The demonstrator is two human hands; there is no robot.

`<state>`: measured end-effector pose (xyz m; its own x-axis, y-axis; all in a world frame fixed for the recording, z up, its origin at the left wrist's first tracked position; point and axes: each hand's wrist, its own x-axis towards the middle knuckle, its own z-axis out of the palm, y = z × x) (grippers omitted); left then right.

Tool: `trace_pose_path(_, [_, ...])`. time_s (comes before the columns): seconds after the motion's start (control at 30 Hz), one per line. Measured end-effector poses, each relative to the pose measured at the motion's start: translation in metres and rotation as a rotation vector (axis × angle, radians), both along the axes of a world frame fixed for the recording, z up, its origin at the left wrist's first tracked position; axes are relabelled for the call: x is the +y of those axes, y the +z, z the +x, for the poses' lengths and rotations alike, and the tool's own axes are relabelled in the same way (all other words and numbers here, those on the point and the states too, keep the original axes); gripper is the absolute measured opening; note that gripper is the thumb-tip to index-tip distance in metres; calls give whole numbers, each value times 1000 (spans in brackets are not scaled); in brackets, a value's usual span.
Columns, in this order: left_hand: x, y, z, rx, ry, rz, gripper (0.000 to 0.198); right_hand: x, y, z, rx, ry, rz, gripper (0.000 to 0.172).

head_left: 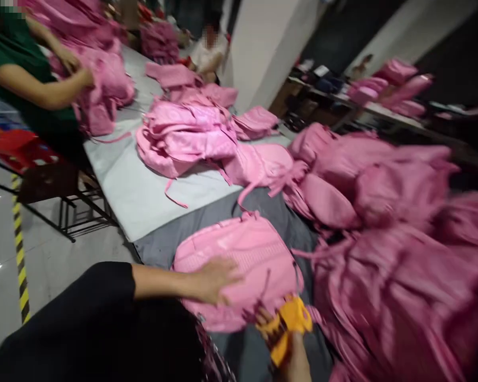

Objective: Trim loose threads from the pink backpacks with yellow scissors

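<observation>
A pink backpack lies flat on the grey cloth in front of me. My left hand rests on its upper face, fingers stretched out and holding nothing. Beside the bag's near right edge, my right hand is closed around a yellow-orange hand tool with a dark part. Blur hides the tool's exact kind. A thin dark line, perhaps its tip, shows over the bag.
Heaped pink bags crowd the right side. More pink backpacks lie on the white tabletop ahead. A person in green handles pink bags at the far left, near a red stool. Another person sits behind.
</observation>
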<state>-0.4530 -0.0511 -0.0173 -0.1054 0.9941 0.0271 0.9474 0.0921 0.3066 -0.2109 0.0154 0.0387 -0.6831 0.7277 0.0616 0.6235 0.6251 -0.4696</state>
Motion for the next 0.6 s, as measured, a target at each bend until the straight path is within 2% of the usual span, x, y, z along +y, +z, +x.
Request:
trace_pose_path(0.07, [-16,-6,14,-17,47,-61,98,-9,-15,22,248,-270,-371,72])
trace_pose_path(0.13, [-20,-18,14,9,195,-177,103,-13,-24,37,474,-507,-734,82])
trace_pose_path(0.17, [-19,-24,12,28,261,-224,98,-14,-26,41,511,-559,-848,84])
trace_pose_path(0.2, [-18,-30,9,40,302,-244,90,-14,-26,43,480,-555,-895,83])
trace_pose_path(0.27, [-17,-36,4,9,346,-197,72,-10,-23,42,359,-457,-902,79])
trace_pose_path(0.33, [-20,-34,1,-138,390,-82,59,2,-16,37,248,-341,-867,75])
trace_pose_path(0.43, [-30,-24,-6,-660,487,-35,47,36,-11,21,111,-273,-690,70])
trace_pose_path(0.47, [-34,-21,-11,-844,497,-74,47,48,-11,14,74,-288,-607,69])
trace_pose_path(0.53, [-39,-22,-22,-1184,517,-235,59,67,-12,-1,-24,-362,-465,66])
trace_pose_path(0.6, [-40,-29,-33,-1438,599,-407,75,73,-14,-15,-167,-346,-451,60])
